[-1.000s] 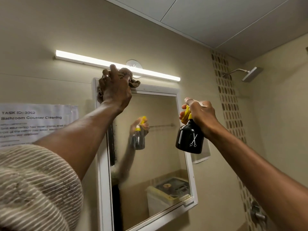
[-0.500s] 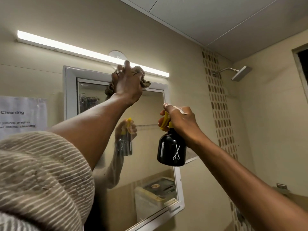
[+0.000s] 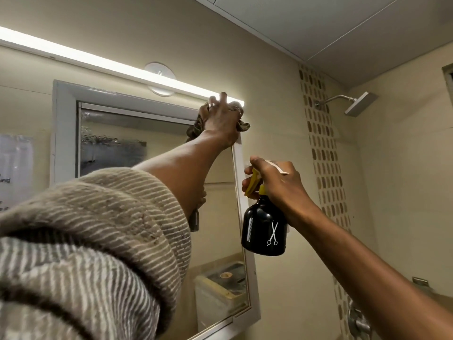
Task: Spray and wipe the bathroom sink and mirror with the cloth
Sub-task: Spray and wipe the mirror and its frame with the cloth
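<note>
Left hand pressing bunched cloth against mirror frame's top right corner, fingers curled into it (glass wet-streaked). Right hand gripping black spray bottle, fingers clamping trigger head.

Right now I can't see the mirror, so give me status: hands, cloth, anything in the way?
Left hand presses cloth on mirror frame's top right corner. Right hand grips spray bottle. Droplets upper left glass. No obstruction.
</note>
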{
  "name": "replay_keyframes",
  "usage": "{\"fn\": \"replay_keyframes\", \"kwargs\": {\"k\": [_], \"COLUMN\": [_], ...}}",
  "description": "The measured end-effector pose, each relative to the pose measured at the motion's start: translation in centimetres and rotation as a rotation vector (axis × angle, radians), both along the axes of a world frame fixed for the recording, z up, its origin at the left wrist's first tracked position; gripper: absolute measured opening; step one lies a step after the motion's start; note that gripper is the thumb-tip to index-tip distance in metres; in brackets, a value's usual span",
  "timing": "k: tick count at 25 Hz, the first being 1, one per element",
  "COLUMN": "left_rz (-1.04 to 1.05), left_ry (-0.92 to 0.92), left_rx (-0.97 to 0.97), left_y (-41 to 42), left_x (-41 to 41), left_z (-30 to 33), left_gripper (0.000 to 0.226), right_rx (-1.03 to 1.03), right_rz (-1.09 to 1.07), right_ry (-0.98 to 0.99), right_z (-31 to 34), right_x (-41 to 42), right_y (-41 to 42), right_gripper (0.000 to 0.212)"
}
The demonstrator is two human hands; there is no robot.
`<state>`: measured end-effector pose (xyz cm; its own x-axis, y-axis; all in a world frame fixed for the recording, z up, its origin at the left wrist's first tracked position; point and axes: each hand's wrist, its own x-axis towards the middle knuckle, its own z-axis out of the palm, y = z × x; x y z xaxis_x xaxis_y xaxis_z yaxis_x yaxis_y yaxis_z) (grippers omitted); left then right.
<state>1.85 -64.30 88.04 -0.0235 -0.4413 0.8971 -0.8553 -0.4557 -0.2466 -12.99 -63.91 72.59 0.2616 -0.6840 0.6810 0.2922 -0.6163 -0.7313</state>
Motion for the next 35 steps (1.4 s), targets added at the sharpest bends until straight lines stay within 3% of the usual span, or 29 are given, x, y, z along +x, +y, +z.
{"fn": "replay_keyframes", "kwargs": {"k": [11, 21, 31, 35], "left_rz": [0.114, 0.155, 0.072, 0.019], "left_ry": [-0.026, -0.097, 0.042, 0.124], "left_rx": [0.123, 0.244, 0.304, 0.358], "left_y": [-3.4, -3.3, -4.4, -3.7], "left_x": [-1.7, -1.9, -1.2, -1.7], "left_z": [-2.4, -14.3, -26.2, -31.6], "left_gripper": [0.031, 0.042, 0.067, 0.057], "right_rx": [0.083, 0.108, 0.146, 0.144], "right_rz": [-0.023, 0.034, 0.064, 0.038], "right_ry": [-0.009, -0.024, 0.061, 0.104], "right_z": [-2.3, -3.5, -6.4, -7.9], "right_x": [-4.0, -5.1, -4.7, -4.8], "right_y": [-3.8, -2.4, -1.9, -2.0], "right_gripper": [0.039, 0.039, 0.038, 0.040]}}
